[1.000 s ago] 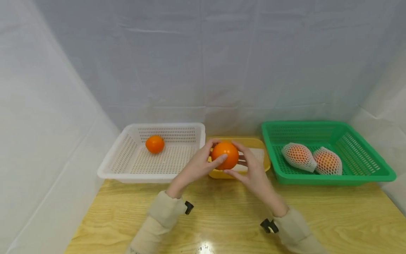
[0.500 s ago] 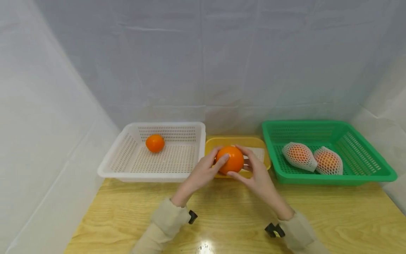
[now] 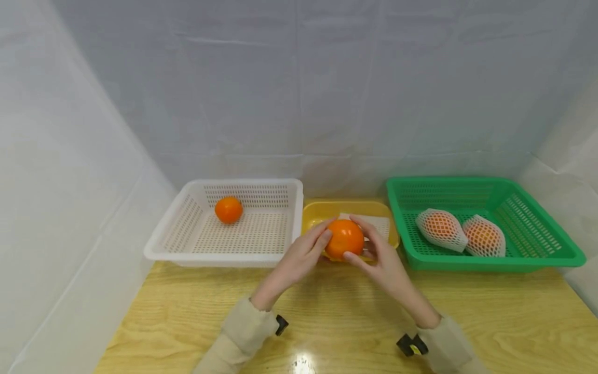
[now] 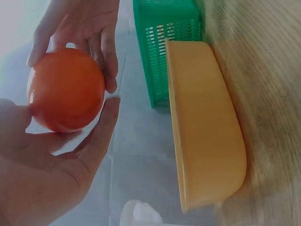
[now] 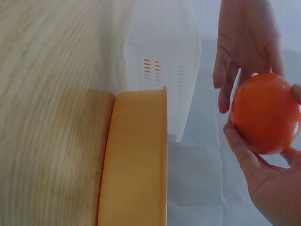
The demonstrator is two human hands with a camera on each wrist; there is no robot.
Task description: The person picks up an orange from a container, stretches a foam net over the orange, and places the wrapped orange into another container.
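In the head view, both hands hold a smooth, shiny orange (image 3: 344,240) between them, close over the yellow basket (image 3: 322,208). My left hand (image 3: 299,257) has its thumb against the fruit's left side, fingers reaching round below and behind. On the other side my right hand (image 3: 388,265) holds it with the thumb at the lower front and fingers over the top and back. Both wrist views show the orange (image 4: 66,89) above the level of the basket's rim. A white netted foam piece (image 3: 380,227) lies inside the yellow basket.
A white basket (image 3: 233,257) with one orange (image 3: 229,210) stands at left. At right, a green basket (image 3: 490,263) contains two fruits in white foam nets (image 3: 441,228). The wooden table (image 3: 327,322) extends in front, and a pale sheet (image 3: 299,93) hangs behind.
Both hands and the orange have shifted a little to the right and nearer to me. My left thumb has slid from the fruit's front toward its left edge. The baskets stay put.
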